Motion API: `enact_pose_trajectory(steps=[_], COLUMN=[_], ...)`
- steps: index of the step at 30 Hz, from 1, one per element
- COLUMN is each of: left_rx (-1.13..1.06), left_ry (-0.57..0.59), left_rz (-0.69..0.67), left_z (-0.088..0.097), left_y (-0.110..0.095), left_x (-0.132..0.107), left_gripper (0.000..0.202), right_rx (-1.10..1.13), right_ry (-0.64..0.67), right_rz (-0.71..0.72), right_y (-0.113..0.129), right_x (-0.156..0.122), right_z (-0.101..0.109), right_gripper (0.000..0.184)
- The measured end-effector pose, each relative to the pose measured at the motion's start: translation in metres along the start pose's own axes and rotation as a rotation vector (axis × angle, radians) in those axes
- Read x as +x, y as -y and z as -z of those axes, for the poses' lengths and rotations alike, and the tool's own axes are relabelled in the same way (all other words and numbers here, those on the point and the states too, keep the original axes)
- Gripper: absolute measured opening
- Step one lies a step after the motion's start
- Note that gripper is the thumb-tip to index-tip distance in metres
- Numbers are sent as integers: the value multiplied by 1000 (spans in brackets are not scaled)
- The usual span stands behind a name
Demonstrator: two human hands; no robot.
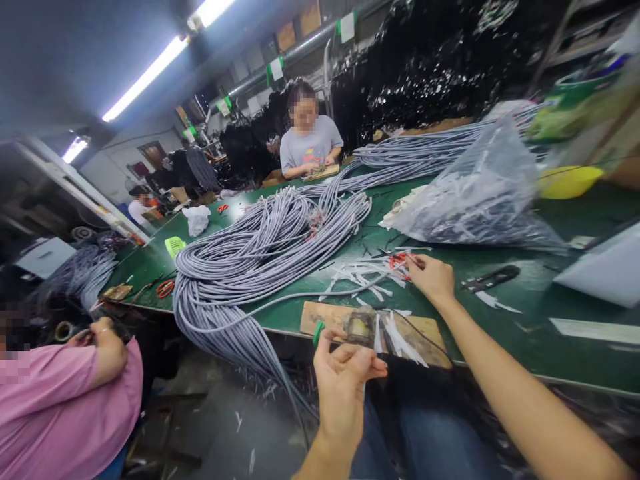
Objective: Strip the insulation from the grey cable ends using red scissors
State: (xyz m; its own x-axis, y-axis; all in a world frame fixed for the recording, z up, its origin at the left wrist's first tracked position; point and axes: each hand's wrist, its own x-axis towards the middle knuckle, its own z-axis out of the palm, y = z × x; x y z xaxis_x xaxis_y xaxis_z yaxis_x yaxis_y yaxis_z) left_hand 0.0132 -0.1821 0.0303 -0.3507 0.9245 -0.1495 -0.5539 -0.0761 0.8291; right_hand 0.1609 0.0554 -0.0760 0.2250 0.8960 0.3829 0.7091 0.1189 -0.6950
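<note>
Now right hand stretches out, fingers clamped on red scissors; left hand (palm up) curls fingers together.

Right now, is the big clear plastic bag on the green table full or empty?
Full: the clear plastic bag bulges with pale strips, lying on the green table.

right hand rests on red scissors on green table; left hand fingers pinched, just below wooden board; grey cables beside
</note>
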Motion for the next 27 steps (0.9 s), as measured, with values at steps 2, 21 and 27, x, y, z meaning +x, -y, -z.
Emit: enact_pose_trajectory(steps=[2,21,27], left_rx=[80,1041,896], left_ry=[38,509,397], left_rz=[-73,-233,-254], left_z=[5,-87,-82], left_y=[5,30,15], left_x=[11,202,226], left_gripper=[38,19,32], right_rx=[47,128,-52], right_ry=[31,184,300], right_rz=[-25,-38,-37], right_y=[2,33,40], right_x=[0,5,2], right_z=[2,33,31], right_gripper=[23,26,25])
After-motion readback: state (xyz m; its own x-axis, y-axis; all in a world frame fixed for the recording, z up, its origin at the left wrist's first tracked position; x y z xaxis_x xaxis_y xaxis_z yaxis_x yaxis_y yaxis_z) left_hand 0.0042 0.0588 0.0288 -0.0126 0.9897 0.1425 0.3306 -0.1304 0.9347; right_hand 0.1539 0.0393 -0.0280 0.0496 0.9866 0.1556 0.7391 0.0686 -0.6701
